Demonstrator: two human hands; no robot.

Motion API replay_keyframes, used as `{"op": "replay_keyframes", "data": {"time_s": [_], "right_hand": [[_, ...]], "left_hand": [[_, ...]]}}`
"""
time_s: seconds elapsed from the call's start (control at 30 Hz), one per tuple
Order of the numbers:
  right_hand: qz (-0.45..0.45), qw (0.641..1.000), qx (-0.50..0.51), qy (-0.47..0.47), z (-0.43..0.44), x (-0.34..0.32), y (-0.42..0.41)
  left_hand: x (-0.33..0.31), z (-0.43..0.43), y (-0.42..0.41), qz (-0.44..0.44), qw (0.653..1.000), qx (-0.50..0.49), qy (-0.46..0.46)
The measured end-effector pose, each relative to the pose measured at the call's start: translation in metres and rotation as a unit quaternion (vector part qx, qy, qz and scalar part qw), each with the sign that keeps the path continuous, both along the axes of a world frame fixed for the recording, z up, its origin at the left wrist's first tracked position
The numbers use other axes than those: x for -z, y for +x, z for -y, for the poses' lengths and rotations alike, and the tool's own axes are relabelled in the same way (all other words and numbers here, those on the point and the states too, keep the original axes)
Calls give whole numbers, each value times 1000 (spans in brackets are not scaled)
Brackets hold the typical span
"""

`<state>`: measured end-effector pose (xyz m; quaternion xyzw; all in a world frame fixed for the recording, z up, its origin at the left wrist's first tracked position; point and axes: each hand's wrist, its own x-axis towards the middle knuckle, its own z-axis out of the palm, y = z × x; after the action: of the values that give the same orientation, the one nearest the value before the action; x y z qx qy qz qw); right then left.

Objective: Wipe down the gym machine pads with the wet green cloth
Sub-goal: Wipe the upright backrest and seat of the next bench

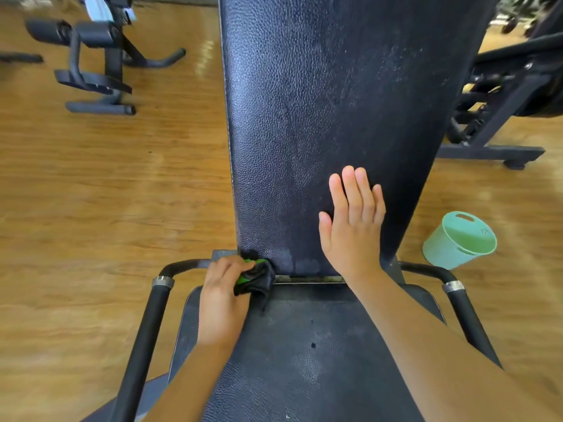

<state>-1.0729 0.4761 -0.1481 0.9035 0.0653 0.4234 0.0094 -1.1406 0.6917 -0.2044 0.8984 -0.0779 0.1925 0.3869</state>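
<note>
Head view: cloth [254, 277] in left hand [224, 295].

Looks down on a gym floor [106, 193] of glossy honey-brown wood-look planks, streaked with pale glare toward the top. Takes in, upper left, a black exercise machine [112, 65] with two padded rollers [91, 35] and a pale blue cloth [97, 7] draped near its top. Catches, at right, the dark steel frame of a second machine [493, 117], base bar flat on the planks. Finds, nearer and lower right, a mint-green bucket [441, 248] on the floor, with a handle slot cut near its rim.
</note>
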Motion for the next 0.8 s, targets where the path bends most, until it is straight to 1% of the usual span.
{"op": "replay_keyframes", "data": {"time_s": [0.1, 0.17, 0.2, 0.27, 0.4, 0.47, 0.57, 0.67, 0.73, 0.8], "right_hand": [[5, 1000, 0, 0, 0, 0, 0], [8, 1000, -2, 2, 0, 1, 0], [7, 1000, -2, 3, 0, 1, 0], [2, 1000, 1, 2, -1, 1, 0], [8, 1000, -1, 4, -1, 2, 1], [14, 1000, -5, 5, 0, 3, 2], [14, 1000, -2, 6, 0, 5, 2], [11, 1000, -1, 3, 1, 6, 2], [14, 1000, -3, 3, 0, 6, 2], [18, 1000, -6, 3, 0, 5, 1]], "left_hand": [[-46, -4, 21, 71, 991, -48, -102], [-74, -3, 43, 128, 979, -66, -147], [-82, -1, 50, 134, 975, -71, -163], [-82, 3, 49, 107, 973, -85, -187], [-42, 5, 23, 17, 976, -110, -188], [-26, 5, 15, -8, 979, -117, -164], [-9, 5, 5, -65, 987, -114, -90], [2, 3, -4, -118, 989, -85, -31], [0, 3, -5, -132, 987, -85, -33], [-8, 5, -6, -129, 986, -90, -59]]}}
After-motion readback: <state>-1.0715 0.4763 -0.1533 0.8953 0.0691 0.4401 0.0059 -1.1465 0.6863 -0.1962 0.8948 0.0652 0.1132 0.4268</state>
